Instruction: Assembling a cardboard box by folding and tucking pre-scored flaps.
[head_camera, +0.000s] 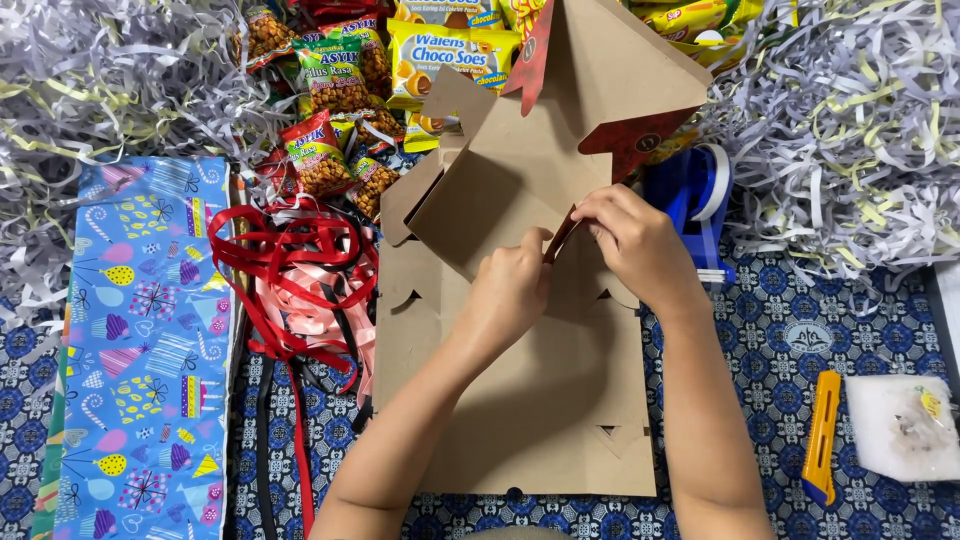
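Pinching a flap of the box (520, 330), the right hand (632, 245) has thumb and fingers closed on the flap's red-printed edge near the box's centre. Left hand (512, 290) sits just beside it, curled almost to a fist, thumb up against the same flap; grip looks closed on cardboard, tho the fingertips are hidden.

The box is a brown unfolded blank lying flat in front of the person, w/ its upper part raised and folded, red print on the outer side.

Rel. to the box:
- ribbons (295, 270), red and pink, tangled, touching its left edge
- wrapping paper (145, 340), blue w/ party pattern, further left, past the ribbons
- snack packs (345, 90) above and upper left, some partly behind the raised part
- tape dispenser (695, 200), blue, just right of the raised part
- cutter (821, 435), yellow, lower right, well apart
- white packet (900, 425) right of the cutter
- shredded paper (850, 130), both upper corners
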